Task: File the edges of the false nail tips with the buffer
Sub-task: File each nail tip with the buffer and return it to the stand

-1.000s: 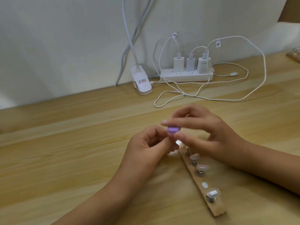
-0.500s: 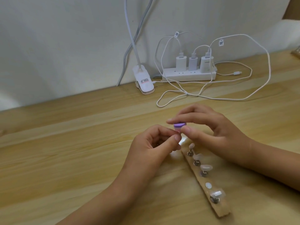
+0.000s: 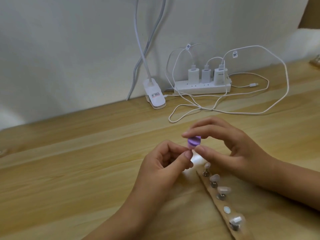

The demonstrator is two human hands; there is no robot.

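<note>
Desk [image 3: 69,170]: pale wood, visible grain, smooth with a low sheen.
Buffer [image 3: 246,142]: purple, matt, foam-like block.
Nail tips [image 3: 214,178]: translucent plastic, glossy.
Holder strip [image 3: 214,200]: tan, matt; wood or board, cannot tell which.
Studs [image 3: 213,184] under the tips: shiny metal.
Power strip [image 3: 200,87] and chargers [image 3: 193,75]: white plastic, smooth, slightly glossy.
Cables [image 3: 200,108]: white, smooth sheathing.
Lamp clip [image 3: 155,97]: white glossy plastic with a paper label.
</note>
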